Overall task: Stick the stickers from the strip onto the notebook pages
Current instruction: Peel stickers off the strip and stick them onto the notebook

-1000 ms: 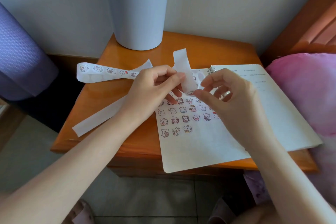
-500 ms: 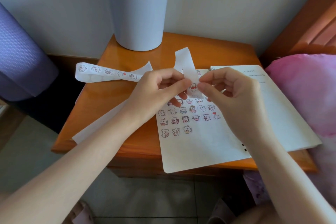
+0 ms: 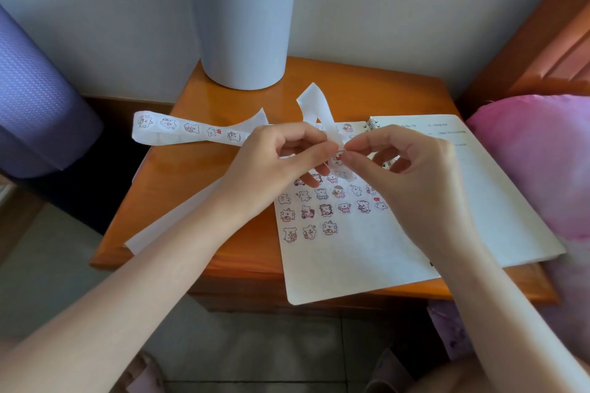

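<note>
Our left hand [image 3: 271, 163] is curled over the notebook [image 3: 367, 258], its fingers [image 3: 319, 150] pinching the sticker strip [image 3: 191, 129] where the paper bends. From that grip the strip's printed length reaches left, past the counter [image 3: 198, 195] edge, and a bare loop of backing [image 3: 314, 105] stands up behind our hands. Another bare length [image 3: 172, 217] lies flat on the counter under our left wrist.

Our right hand [image 3: 405, 169] meets the left, its fingers [image 3: 354, 147] closed tip to tip on the edge of one sticker [image 3: 339, 158] just below the pinch. We cannot tell whether that sticker is free of the backing.

The notebook lies open on the counter's right half, rows of stuck stickers [image 3: 325, 210] on its left page. A grey bin [image 3: 242, 25] stands at the counter's far edge.
</note>
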`<state>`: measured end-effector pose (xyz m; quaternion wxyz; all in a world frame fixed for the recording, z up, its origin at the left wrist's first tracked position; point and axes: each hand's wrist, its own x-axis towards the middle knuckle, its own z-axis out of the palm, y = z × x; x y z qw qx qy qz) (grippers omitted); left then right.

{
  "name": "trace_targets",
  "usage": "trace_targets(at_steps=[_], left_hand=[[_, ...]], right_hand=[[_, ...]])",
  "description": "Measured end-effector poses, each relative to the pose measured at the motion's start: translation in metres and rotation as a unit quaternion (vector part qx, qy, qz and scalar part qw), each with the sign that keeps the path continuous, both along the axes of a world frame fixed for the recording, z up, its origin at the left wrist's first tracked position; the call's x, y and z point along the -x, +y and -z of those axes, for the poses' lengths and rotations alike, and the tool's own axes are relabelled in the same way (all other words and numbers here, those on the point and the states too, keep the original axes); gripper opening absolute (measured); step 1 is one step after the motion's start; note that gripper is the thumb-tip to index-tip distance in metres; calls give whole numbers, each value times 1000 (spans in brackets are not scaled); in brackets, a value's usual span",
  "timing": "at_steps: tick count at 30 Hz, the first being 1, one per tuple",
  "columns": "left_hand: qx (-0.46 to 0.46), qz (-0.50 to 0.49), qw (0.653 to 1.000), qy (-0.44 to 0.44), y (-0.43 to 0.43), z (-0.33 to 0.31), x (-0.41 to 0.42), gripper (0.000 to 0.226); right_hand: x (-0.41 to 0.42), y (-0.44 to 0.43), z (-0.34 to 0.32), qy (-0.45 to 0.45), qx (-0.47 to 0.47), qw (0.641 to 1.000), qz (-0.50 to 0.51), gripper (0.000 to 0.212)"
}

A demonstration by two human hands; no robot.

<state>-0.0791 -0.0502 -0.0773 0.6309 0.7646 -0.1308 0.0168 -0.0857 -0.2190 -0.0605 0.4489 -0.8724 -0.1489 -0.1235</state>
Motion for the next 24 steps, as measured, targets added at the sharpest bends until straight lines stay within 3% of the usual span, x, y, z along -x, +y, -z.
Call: trace_targets(at_steps=[9, 20, 24], left_hand=[[-1, -1, 1000, 24, -1, -1, 1, 11], [14, -7, 998, 61, 0, 0, -2, 13], [15, -20, 997, 71, 2, 0, -3, 15]], right_hand=[[1, 1, -2, 6, 5, 1000, -6, 5], [6, 3, -3, -65, 122, 990, -1, 6], [14, 2, -13, -52, 63, 996, -27, 5]])
